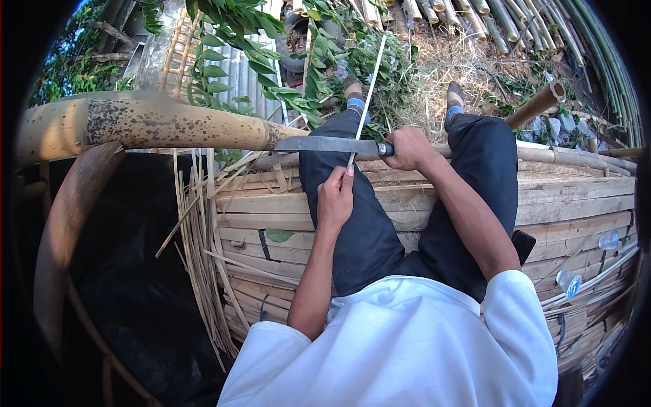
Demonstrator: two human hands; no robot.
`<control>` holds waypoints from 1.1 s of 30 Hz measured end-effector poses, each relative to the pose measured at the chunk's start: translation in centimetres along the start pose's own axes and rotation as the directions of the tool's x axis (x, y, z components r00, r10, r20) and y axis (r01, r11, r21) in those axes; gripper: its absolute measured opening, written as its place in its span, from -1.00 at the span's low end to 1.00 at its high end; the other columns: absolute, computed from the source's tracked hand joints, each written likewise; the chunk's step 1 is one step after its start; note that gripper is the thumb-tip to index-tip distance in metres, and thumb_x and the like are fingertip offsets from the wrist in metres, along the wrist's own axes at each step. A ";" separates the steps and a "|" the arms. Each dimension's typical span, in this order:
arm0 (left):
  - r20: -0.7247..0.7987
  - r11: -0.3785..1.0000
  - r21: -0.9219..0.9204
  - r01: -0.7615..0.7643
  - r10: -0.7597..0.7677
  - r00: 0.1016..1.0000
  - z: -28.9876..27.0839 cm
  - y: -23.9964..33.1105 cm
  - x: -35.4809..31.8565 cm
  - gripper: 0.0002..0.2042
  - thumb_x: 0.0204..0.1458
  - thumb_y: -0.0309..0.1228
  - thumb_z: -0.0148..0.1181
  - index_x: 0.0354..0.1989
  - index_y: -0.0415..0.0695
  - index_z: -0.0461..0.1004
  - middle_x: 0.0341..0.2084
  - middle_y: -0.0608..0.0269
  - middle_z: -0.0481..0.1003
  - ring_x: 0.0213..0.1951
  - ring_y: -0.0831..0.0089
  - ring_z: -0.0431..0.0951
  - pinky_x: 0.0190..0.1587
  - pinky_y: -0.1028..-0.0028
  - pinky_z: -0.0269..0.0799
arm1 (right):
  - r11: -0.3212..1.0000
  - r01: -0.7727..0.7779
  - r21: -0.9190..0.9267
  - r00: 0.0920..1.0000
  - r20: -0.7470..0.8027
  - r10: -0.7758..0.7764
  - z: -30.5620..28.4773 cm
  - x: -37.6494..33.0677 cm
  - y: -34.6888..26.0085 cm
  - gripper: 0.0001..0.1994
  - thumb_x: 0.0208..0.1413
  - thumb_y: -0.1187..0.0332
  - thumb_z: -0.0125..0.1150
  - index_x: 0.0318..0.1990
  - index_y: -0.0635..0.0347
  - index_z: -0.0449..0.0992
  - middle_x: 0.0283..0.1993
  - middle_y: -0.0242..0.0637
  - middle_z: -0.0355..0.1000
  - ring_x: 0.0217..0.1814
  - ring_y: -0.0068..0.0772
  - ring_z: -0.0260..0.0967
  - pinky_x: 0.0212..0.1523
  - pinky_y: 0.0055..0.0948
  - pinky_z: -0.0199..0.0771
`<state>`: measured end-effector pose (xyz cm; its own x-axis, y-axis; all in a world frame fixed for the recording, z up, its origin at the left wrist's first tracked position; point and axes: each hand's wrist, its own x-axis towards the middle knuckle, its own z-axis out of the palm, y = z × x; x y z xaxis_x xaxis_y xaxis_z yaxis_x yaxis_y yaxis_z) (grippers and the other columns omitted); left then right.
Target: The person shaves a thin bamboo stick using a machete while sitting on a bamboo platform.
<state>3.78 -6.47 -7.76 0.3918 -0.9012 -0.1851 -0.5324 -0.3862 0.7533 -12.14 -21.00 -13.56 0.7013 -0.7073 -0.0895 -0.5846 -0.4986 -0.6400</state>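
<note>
My right hand (409, 149) is wrapped round the dark handle of a large knife (325, 144), whose broad blade points left across my thigh. Pinched in my left hand (336, 197) is a thin, pale bamboo strip (370, 95). It stretches up and away from me, past my foot. The blade crosses the strip just beyond my left fingers; whether the edge bites into it I cannot tell. The knife's tip lies close to the end of a thick bamboo pole (176, 123) on the left.
I sit on a stack of split bamboo slats (271, 222). A bundle of thin strips (203, 271) stands at my left, beside a black sheet (135, 258). A phone (523, 245) and plastic cups (568, 282) lie at my right. Beyond my feet are leafy branches (234, 41) and bamboo poles (502, 27).
</note>
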 end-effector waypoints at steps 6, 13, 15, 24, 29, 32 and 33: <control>0.016 0.999 -0.045 0.014 -0.013 1.000 0.1 -0.5 0.1 -0.71 0.24 -0.27 0.00 -0.40 -0.27 0.38 -0.79 0.25 0.17 -0.68 0.60 0.13 -0.60 0.41 0.09 | 0.903 -0.398 0.158 0.906 -0.086 0.415 -2.8 1.1 3.6 -0.68 -0.13 0.15 0.17 -0.53 0.29 0.56 -0.49 0.15 0.47 -0.34 0.14 0.48 -0.21 -0.05 0.48; -0.010 0.999 0.001 -0.040 0.040 0.999 -0.1 0.4 -0.3 -0.72 0.24 -0.28 0.01 -0.40 -0.27 0.38 -0.79 0.24 0.19 -0.68 0.59 0.13 -0.60 0.41 0.09 | 1.000 -0.001 -0.012 0.998 0.057 0.002 -1.9 0.1 0.1 -0.71 -0.14 0.16 0.16 -0.56 0.23 0.57 -0.52 0.07 0.47 -0.37 0.13 0.47 -0.22 -0.04 0.49; -0.011 0.998 0.024 -0.053 0.053 0.999 -0.2 0.2 -0.3 -0.72 0.24 -0.29 0.01 -0.40 -0.27 0.38 -0.79 0.23 0.19 -0.68 0.59 0.14 -0.60 0.41 0.09 | 0.996 -0.042 -0.073 0.996 0.070 0.047 -2.3 0.4 0.4 -0.69 -0.13 0.13 0.17 -0.55 0.23 0.57 -0.50 0.07 0.48 -0.34 0.14 0.48 -0.19 -0.04 0.49; -0.039 0.999 -0.032 -0.015 0.014 0.999 -0.2 -0.6 0.0 -0.72 0.23 -0.30 0.02 -0.42 -0.28 0.37 -0.80 0.22 0.19 -0.69 0.61 0.11 -0.60 0.41 0.08 | 0.962 -0.260 0.083 0.966 0.018 0.259 -2.4 0.5 1.1 -0.70 -0.13 0.16 0.16 -0.53 0.26 0.57 -0.49 0.14 0.47 -0.35 0.17 0.48 -0.22 -0.02 0.49; -0.039 0.999 -0.032 -0.037 0.035 0.999 0.0 0.3 0.0 -0.70 0.24 -0.27 0.01 -0.41 -0.28 0.38 -0.78 0.21 0.19 -0.67 0.61 0.13 -0.59 0.44 0.10 | 0.992 0.050 -0.114 0.987 0.158 -0.031 -1.8 0.2 -0.1 -0.70 -0.16 0.13 0.17 -0.54 0.23 0.57 -0.49 0.10 0.48 -0.36 0.14 0.49 -0.23 -0.03 0.50; -0.015 0.992 -0.123 0.016 -0.018 1.000 -0.3 -1.2 0.3 -0.69 0.24 -0.26 0.01 -0.41 -0.28 0.37 -0.77 0.23 0.16 -0.66 0.63 0.12 -0.59 0.44 0.09 | 0.953 -0.300 0.037 0.954 -0.021 0.300 -2.9 1.4 1.8 -0.69 -0.15 0.14 0.18 -0.51 0.25 0.58 -0.46 0.10 0.50 -0.34 0.15 0.49 -0.21 -0.03 0.49; 0.004 0.998 -0.068 0.011 -0.011 1.000 -0.2 -0.7 0.0 -0.69 0.24 -0.26 0.00 -0.41 -0.28 0.37 -0.77 0.25 0.16 -0.66 0.64 0.12 -0.59 0.44 0.08 | 0.903 -0.412 0.121 0.901 -0.095 0.423 -3.0 1.5 3.4 -0.68 -0.12 0.14 0.16 -0.46 0.26 0.59 -0.43 0.11 0.50 -0.32 0.18 0.49 -0.21 -0.04 0.50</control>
<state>4.33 -6.14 -8.15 0.3947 -0.8978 -0.1954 -0.4761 -0.3817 0.7922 -14.27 -25.29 -13.56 0.3453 -0.8961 -0.2789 -0.7672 -0.0984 -0.6339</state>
